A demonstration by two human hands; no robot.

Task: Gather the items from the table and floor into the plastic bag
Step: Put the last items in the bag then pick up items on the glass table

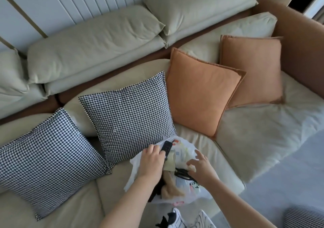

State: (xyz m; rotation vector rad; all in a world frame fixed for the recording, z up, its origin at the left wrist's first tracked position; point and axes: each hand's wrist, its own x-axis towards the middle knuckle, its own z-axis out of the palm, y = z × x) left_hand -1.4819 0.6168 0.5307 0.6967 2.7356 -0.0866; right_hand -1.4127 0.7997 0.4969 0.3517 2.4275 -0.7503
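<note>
A white printed plastic bag [185, 150] lies open on the sofa seat in front of me. A black remote control [166, 148] sticks out of its mouth, and my left hand [152, 163] grips the remote and the bag's left edge. Inside the bag I see a beige card or packet [170, 161], a tan soft item [171, 186] and a black cable or strap [182, 173]. My right hand [199, 168] hovers over the bag's right side with fingers spread, touching the black cable area; nothing is clearly held in it.
Two houndstooth cushions [129, 115] [45, 159] and two orange cushions [203, 94] [252, 70] lean on the cream sofa [263, 131]. A black-and-white object [168, 219] lies at the bottom edge. Grey floor [289, 175] is at right.
</note>
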